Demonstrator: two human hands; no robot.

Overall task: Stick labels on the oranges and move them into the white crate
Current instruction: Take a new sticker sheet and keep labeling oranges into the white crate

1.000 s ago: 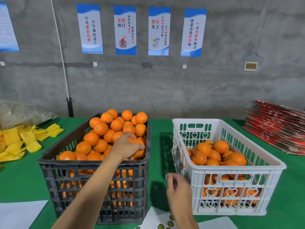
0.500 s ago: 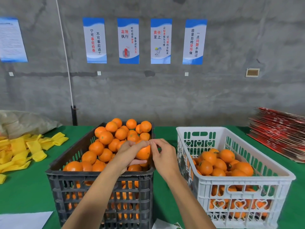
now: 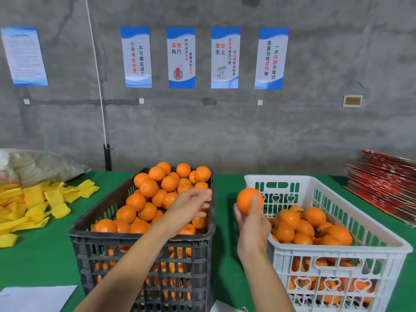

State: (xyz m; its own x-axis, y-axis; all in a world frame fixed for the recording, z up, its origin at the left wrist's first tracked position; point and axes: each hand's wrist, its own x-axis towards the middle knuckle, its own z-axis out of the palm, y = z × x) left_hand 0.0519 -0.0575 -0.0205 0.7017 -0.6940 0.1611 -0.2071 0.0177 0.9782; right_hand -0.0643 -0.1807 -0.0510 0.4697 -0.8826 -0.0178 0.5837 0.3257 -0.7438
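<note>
Head view: my right hand [image 3: 252,224], at lower centre of the frame, grips one orange [image 3: 248,200] with thumb across its front, raised between the black crate [image 3: 144,251] and the near-left corner of the white crate [image 3: 337,251]. My left hand [image 3: 191,207] hovers over the black crate's heaped oranges [image 3: 157,194], fingers loosely curled, holding nothing.

My green table [image 3: 227,262] carries the black crate [image 3: 144,264] and white crate [image 3: 337,266] side by side, yellow foam sleeves [image 3: 33,206] and a sack [image 3: 40,165] far left, white paper [image 3: 33,298] near me, red cartons [image 3: 387,181] far right
</note>
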